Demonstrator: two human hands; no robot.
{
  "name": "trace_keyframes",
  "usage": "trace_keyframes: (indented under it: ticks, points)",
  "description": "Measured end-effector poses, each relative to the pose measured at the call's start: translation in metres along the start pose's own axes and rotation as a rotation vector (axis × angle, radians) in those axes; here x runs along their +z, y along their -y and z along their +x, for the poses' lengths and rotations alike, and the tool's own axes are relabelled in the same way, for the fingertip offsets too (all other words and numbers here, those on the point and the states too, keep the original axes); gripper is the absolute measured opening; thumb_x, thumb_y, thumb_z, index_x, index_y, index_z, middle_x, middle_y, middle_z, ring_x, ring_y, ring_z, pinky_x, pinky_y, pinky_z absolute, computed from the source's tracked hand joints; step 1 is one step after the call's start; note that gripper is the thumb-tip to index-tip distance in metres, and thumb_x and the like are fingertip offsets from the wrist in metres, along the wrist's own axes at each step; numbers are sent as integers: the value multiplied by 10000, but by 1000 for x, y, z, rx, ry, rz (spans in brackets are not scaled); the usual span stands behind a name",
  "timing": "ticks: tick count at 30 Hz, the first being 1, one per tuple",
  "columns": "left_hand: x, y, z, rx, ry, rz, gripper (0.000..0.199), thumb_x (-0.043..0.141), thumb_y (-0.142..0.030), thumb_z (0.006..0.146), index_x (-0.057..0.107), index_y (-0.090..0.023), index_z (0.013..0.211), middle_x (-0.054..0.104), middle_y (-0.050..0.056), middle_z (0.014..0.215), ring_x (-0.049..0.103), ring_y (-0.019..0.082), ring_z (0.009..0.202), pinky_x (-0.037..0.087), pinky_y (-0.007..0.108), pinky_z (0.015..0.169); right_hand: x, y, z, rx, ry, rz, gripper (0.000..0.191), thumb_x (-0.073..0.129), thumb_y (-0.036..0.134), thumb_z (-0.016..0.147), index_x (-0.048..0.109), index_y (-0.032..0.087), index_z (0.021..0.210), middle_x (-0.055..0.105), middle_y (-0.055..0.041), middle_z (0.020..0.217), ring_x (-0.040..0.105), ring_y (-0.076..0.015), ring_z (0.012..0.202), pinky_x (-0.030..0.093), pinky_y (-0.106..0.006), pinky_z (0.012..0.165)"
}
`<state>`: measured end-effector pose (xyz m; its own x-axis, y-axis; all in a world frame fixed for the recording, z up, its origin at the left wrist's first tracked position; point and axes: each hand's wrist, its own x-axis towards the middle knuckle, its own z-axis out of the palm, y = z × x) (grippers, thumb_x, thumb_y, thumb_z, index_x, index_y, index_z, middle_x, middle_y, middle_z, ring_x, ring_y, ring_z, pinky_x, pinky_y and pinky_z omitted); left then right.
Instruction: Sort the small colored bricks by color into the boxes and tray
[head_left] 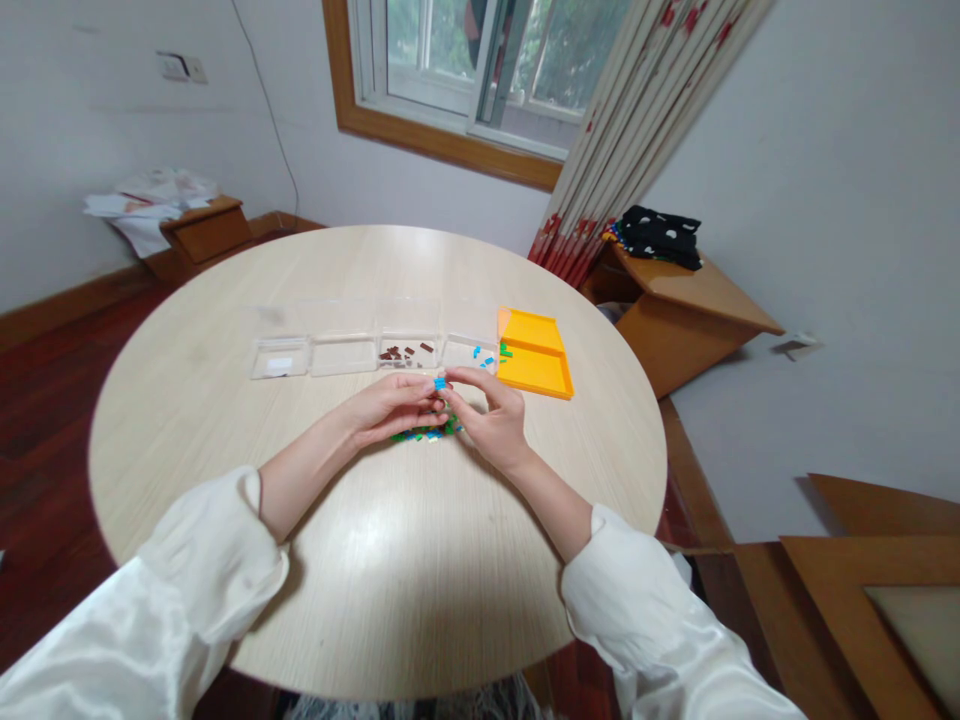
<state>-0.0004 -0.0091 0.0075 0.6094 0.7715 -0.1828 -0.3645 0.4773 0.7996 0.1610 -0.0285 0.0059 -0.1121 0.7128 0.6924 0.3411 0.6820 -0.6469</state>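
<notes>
Between the fingertips of both hands is a small blue building brick [440, 383]. My left hand [397, 405] pinches it from the left, and my right hand [491, 412] closes on it from the right with thumb and forefinger. Directly beneath the hands lies a loose pile of small green, blue and pale bricks [427, 435], partly covered by the fingers. Just beyond stand open clear boxes: one has brown bricks [409, 351] in it, another holds a few blue bricks [480, 355]. Green bricks [505, 351] lie at the left of an open yellow box [551, 392].
Two further clear boxes, the middle one [343, 357] and the left one [255, 362] with a white piece inside, continue the row. All stand on a round wooden table [390, 590]. Behind are a window, a curtain [600, 150] and a stool [675, 310] with black cloth.
</notes>
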Motion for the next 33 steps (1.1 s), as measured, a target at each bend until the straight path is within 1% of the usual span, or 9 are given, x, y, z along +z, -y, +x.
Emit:
trace_keyframes:
  ticks: [5, 10, 14, 18, 33]
  points:
    - [0, -1, 0, 1, 7, -9, 214, 762, -255, 650, 669, -94, 755, 665, 49, 716, 627, 114, 691, 523, 242, 742, 0, 1, 0, -6, -7, 13, 180, 622, 240, 781, 667, 245, 955, 706, -19, 903, 649, -151, 841, 520, -321, 803]
    - [-2, 0, 0, 4, 24, -12, 239, 774, -267, 638, 670, -94, 766, 671, 48, 743, 629, 117, 721, 515, 258, 779, 0, -1, 2, -65, 13, 19, 261, 629, 207, 775, 637, 236, 1035, 695, -32, 918, 633, -149, 859, 505, -332, 815]
    - [-2, 1, 0, 6, 37, -17, 265, 801, -277, 597, 670, -96, 740, 665, 37, 714, 632, 116, 708, 522, 246, 757, -1, -2, 3, -128, 54, 3, 187, 612, 186, 788, 657, 232, 963, 696, -38, 912, 616, -159, 888, 488, -352, 826]
    - [-1, 0, 0, 0, 35, -23, 282, 816, -278, 572, 668, -88, 720, 668, 43, 708, 637, 122, 702, 530, 243, 744, -1, 0, 4, -156, 55, 1, 131, 611, 173, 789, 666, 218, 900, 692, -40, 867, 606, -160, 862, 483, -349, 804]
    - [1, 0, -2, -4, 28, -25, 312, 820, -299, 559, 671, -97, 743, 668, 44, 739, 631, 127, 736, 517, 255, 760, -1, 1, 4, -181, 22, -32, 125, 611, 192, 794, 679, 238, 888, 697, -29, 854, 604, -167, 854, 488, -359, 795]
